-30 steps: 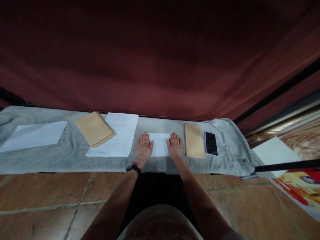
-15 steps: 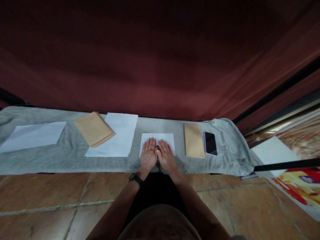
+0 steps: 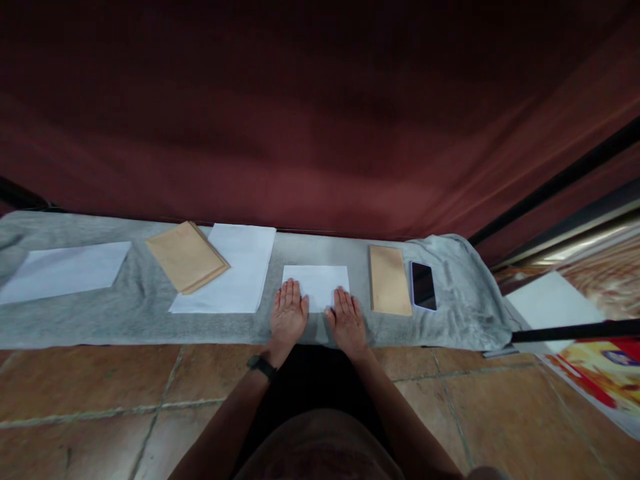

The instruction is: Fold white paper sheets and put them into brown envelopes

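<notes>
A small white sheet of paper (image 3: pixel 320 283), perhaps folded, lies flat on the grey cloth in front of me. My left hand (image 3: pixel 290 313) rests palm down over its left edge, fingers stretched out and pointing away from me. Over the lower right edge lies my right hand (image 3: pixel 347 321), also flat with its fingers extended. Neither hand grips anything. Between the two thumbs the middle of the paper shows bare. A dark watch (image 3: pixel 262 367) is on my left wrist.
A grey cloth (image 3: pixel 145 327) covers the narrow table. Leftward, brown envelopes (image 3: pixel 187 257) overlap a stack of white paper (image 3: pixel 245 267); farther off lies another white sheet (image 3: pixel 70 272). To the right are a brown envelope (image 3: pixel 390 280) and a phone (image 3: pixel 423 287). A dark red curtain (image 3: pixel 320 153) hangs behind.
My hands have slid apart from the middle of the paper, the left one outward to the left, the right one to the right. More of the paper's surface now shows.
</notes>
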{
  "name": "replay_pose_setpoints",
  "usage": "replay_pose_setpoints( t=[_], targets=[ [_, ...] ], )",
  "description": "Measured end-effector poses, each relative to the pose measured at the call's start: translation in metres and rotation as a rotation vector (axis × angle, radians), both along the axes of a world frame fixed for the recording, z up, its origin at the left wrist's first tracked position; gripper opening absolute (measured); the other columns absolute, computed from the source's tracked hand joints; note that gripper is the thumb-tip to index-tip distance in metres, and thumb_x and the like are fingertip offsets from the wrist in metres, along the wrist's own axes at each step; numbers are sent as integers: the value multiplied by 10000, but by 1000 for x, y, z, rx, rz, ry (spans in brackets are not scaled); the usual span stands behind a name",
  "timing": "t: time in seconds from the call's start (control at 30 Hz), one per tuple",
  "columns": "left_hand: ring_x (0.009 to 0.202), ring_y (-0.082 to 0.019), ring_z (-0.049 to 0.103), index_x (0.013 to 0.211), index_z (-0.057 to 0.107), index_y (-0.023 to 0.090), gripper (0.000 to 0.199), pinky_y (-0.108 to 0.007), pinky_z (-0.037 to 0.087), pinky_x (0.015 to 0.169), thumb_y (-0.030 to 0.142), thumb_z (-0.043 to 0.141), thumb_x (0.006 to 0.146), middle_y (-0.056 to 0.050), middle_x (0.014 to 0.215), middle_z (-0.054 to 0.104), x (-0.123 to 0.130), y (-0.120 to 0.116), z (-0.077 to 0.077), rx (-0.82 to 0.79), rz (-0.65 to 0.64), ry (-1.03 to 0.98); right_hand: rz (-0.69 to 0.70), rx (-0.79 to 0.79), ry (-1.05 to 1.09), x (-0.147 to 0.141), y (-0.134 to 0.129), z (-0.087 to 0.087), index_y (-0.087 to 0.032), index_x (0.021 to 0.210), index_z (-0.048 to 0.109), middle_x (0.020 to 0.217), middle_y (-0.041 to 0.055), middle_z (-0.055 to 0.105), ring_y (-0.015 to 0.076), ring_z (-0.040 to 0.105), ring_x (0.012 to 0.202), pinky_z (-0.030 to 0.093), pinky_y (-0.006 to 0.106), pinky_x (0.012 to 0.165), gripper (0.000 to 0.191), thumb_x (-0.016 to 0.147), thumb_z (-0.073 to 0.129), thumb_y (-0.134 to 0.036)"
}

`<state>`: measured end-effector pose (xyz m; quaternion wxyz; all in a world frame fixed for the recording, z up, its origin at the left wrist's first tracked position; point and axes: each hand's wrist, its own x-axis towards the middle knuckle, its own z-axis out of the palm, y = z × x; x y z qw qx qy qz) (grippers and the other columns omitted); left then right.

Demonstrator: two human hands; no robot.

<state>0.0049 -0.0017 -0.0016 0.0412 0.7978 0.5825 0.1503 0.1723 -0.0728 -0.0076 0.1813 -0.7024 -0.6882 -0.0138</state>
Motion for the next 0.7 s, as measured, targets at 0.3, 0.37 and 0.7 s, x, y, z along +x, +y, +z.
replay_pose_setpoints(
  t=[0.3,0.37,0.7],
  targets=[
    [1530,-205,310,1540,432,161,540,-445,265,1268,321,252,1056,-81,1606,429,43,5,5,-92,-432,-8,-10,-41,-24,1,-2,-2,-80,1558,390,1616,155,379,255,345,1515,229,471,1251,555,1040,393,-278],
    [1536,-209,298,1532,444,153,543,-442,252,1270,324,246,1056,-84,1614,415,49,15,4,-110,-455,16,-15,-38,-25,1,-1,-3,-73,1542,419,1611,153,390,260,353,1511,225,470,1254,549,1036,397,-286],
    [1548,-205,267,1562,397,165,564,-438,200,1280,342,259,1044,-61,1642,367,78,61,4,-159,-497,54,-42,-35,35,0,0,-2,-85,1529,448,1553,158,481,277,435,1463,262,479,1242,564,1043,410,-369]
  ],
)
